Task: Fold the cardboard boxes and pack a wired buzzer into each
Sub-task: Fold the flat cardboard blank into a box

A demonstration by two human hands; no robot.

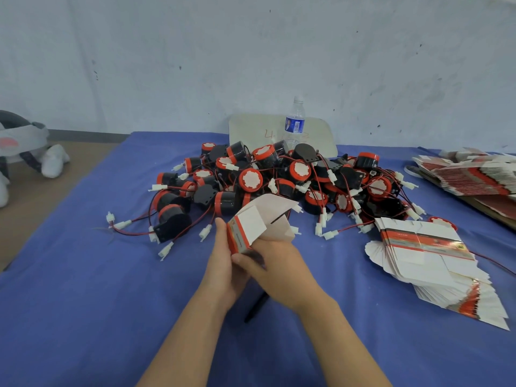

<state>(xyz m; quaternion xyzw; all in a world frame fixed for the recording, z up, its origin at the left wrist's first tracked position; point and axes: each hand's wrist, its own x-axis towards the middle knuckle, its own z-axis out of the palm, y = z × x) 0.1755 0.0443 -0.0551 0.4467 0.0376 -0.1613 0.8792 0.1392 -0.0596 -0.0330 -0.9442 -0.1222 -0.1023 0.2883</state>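
A small white and red cardboard box (252,223), partly unfolded with its flaps open and pointing up and away, is held above the blue table cloth (83,289). My left hand (223,263) grips its left side, fingers curled around the red edge. My right hand (279,266) holds it from the right and below, thumb across the bottom. Behind the box lies a big heap of black and red wired buzzers (279,180) with red-black wires and white plugs.
A fanned stack of flat box blanks (435,261) lies right of my hands; a further stack (469,174) sits at the far right edge. A water bottle (294,124) and a white board (251,129) stand behind the heap. A black pen (255,307) lies under my wrists.
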